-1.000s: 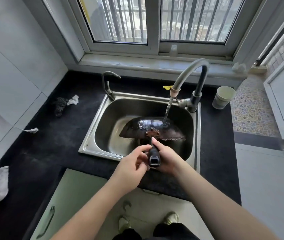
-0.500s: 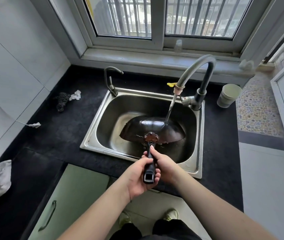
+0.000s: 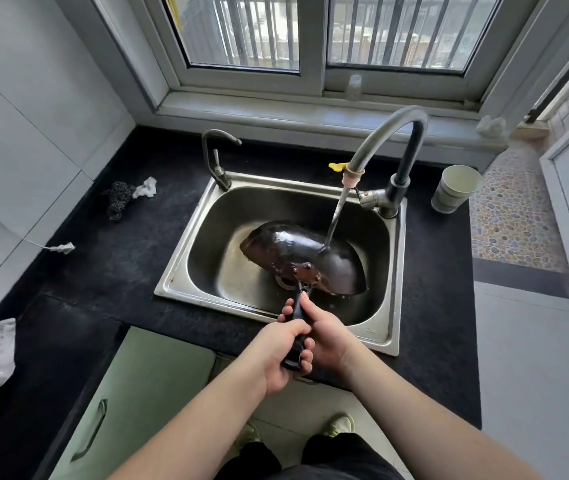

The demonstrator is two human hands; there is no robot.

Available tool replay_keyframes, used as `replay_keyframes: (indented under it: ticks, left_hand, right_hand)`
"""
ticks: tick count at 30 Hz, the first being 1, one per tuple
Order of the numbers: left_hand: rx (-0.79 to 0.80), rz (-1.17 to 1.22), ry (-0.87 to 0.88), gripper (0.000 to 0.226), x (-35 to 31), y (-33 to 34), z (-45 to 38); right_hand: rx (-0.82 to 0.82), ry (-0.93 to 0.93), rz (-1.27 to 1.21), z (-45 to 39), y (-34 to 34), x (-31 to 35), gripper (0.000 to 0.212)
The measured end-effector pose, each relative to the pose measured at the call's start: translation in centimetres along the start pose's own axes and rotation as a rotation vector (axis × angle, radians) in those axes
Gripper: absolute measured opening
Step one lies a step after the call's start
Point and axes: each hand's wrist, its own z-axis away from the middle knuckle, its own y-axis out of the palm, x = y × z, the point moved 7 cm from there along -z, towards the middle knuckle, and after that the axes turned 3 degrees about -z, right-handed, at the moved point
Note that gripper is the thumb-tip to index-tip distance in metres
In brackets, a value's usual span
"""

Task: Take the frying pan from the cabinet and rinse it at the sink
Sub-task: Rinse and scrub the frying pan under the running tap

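Observation:
A dark frying pan (image 3: 286, 245) hangs upside down and tilted inside the steel sink (image 3: 193, 244), its wet underside facing me. Water runs from the curved tap (image 3: 385, 129) onto the pan's right side. Its black handle (image 3: 297, 306) points toward me. My left hand (image 3: 276, 353) grips the handle's lower end. My right hand (image 3: 328, 336) wraps the handle just above, thumb lying along it. Both hands are over the sink's front rim.
A small second tap (image 3: 219, 157) stands at the sink's back left. A pale cup (image 3: 454, 188) sits on the black counter at right. A dark scrubber (image 3: 118, 199) and white scrap lie at left. A green cabinet door (image 3: 130, 393) is below.
The pan has rolled further over, so more of its underside shows and the stream lands on its right part. My left hand closed around the handle's end.

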Motion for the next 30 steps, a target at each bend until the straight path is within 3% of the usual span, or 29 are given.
replay_keyframes:
  ticks: [9, 19, 30]
  left_hand:
    - [-0.001, -0.091, 0.047, 0.018, -1.0, 1.5, 0.1]
    - [-0.045, -0.246, 0.111, 0.021, -1.9, 2.7, 0.0]
    - [-0.106, -0.558, 0.209, 0.025, -1.0, 3.6, 0.2]
  right_hand:
    - [0.026, -0.01, -0.034, 0.4, 0.5, 1.0, 0.035]
    - [0.097, -0.063, -0.16, 1.0, 1.0, 1.9, 0.024]
    - [0.025, -0.102, -0.212, 0.9, -0.9, 2.2, 0.016]
